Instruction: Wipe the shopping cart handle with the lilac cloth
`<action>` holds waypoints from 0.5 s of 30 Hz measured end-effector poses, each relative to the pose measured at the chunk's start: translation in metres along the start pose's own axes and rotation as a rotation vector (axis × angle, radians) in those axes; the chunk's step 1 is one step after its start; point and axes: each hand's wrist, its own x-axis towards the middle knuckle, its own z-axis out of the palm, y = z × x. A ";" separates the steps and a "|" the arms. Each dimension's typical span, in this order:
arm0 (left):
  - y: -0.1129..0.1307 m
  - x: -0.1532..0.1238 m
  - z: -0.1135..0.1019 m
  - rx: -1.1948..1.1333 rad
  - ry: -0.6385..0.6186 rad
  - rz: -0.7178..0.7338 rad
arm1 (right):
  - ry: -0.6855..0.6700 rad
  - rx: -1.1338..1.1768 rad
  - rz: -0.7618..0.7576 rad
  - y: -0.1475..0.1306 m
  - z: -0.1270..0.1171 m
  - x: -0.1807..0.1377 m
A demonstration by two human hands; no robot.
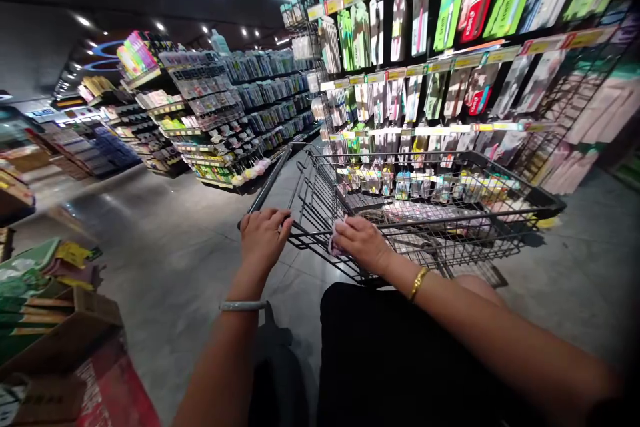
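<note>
A black wire shopping cart stands in front of me, turned so that its handle end is at the left. My left hand is closed over the near end of the cart's handle bar. At the near side of the basket, my right hand is closed around a crumpled pale pink cloth, which touches or nearly touches the wires; part of it is hidden by the fingers. Inside the cart lies a long clear-wrapped package, seen through the wire mesh; its kind is unclear.
Beyond the cart rises a display rack hung with toothbrush-like packs. More stocked shelves line the aisle at the back left. Cardboard boxes with goods stand at the near left. Grey floor lies between them and the cart.
</note>
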 end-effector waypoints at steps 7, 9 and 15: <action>0.050 -0.001 0.026 -0.167 0.193 0.128 | 0.024 -0.077 -0.267 0.018 0.038 -0.053; 0.077 0.009 0.033 -0.262 0.159 0.161 | 0.002 -0.075 -0.231 0.016 0.040 -0.046; 0.126 0.049 0.054 -0.331 -0.082 0.331 | -0.093 -0.078 -0.239 0.023 0.063 -0.068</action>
